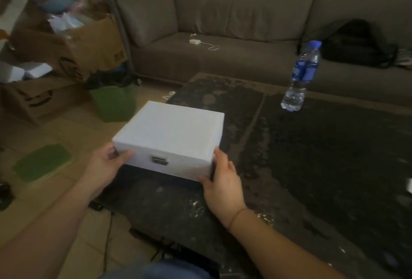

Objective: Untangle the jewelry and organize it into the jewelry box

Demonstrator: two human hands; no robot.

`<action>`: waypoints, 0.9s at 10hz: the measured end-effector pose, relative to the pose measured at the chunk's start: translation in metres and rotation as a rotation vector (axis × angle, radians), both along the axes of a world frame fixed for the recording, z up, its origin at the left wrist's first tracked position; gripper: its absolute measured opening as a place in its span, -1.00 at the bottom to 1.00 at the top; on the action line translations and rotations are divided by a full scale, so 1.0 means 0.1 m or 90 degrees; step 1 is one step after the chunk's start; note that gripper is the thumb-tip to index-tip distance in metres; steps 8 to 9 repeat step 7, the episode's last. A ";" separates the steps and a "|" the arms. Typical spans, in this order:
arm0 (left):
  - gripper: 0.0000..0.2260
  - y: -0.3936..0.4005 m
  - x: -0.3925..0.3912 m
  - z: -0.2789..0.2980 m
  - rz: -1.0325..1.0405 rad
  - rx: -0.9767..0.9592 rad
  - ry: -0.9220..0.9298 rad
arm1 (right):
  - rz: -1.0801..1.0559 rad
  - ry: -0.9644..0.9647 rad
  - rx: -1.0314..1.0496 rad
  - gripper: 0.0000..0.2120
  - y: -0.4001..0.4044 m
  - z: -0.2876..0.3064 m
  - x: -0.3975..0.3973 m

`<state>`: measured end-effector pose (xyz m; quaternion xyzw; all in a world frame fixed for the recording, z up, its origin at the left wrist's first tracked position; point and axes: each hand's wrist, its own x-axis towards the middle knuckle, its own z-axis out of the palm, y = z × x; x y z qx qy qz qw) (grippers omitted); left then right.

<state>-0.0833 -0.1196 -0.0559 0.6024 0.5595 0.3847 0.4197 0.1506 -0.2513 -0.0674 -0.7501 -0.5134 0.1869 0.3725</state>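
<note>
The closed white jewelry box [169,138] sits at the dark surface's [312,167] left edge, open room stretching right toward a water bottle [301,76]. The left hand [107,165] and right hand [223,180] each grip a front corner, fingers curled round it.

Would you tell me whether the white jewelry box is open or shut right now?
Shut: the jewelry box lid lies flat, its front clasp closed.

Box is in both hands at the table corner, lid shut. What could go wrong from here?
1. The box sits at the table corner, partly past the edge; if the left hand or right hand slips, it may drop to the floor.
2. Its latch looks closed, so lifting the lid may fail until it is undone.
3. The bottle stands on the table; a wide sweep might topple it.
</note>
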 end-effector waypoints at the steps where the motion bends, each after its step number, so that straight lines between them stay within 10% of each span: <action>1: -0.79 0.09 0.03 -0.03 -0.016 0.005 0.041 | 0.008 0.009 -0.042 -0.35 0.06 0.03 0.01; 4: -0.60 0.24 0.05 -0.04 -0.072 -0.001 0.233 | 0.006 -0.172 -0.134 -0.40 0.09 -0.02 0.00; 9: -0.56 0.16 0.15 -0.05 0.024 -0.037 0.234 | 0.015 -0.240 -0.208 -0.45 0.05 -0.02 -0.09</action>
